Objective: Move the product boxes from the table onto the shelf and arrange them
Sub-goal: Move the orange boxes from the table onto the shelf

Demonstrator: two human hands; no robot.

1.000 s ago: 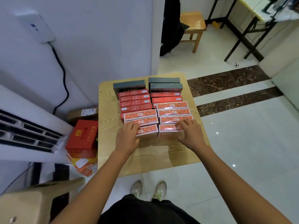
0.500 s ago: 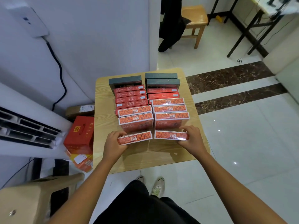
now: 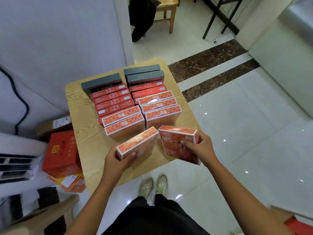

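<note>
Two orange shrink-wrapped cardboard boxes are lifted at frame centre, the left hand grasping one, the right hand the other; the rest crowd the wooden desk, no shelf visible.

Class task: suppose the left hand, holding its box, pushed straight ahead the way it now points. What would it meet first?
Probably the nearest orange berry-print box standing in the left row on the wooden table; the left hand points its held orange box towards it, though depth is unclear.

Stockroom-like room: stacked product boxes, tiled floor
</note>
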